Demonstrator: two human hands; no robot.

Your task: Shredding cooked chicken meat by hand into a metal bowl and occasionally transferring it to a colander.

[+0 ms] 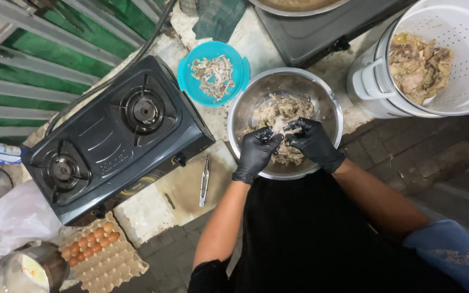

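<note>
Gloves hide much, yet left hand (256, 153) and right hand (313, 142) pinch one pale meat scrap (279, 126) between curled fingers (274, 140), above the steel bowl (328, 103) on the tabletop (188, 187).

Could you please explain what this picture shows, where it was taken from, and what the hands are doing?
This is one picture from a camera worn on a person's head, looking straight down at their own arms. Both hands wear black gloves. The left hand and right hand meet over a steel bowl of shredded meat and pinch a pale piece of it between the fingertips. Beside the bowl sits a blue bowl with thin scraps, and to the right a white perforated basket with more cooked meat. On the left is a black two-burner stove, unlit as far as I can see. Metal tongs lie on a board in front of it, and an egg tray, partly filled, sits at the lower left.
</note>
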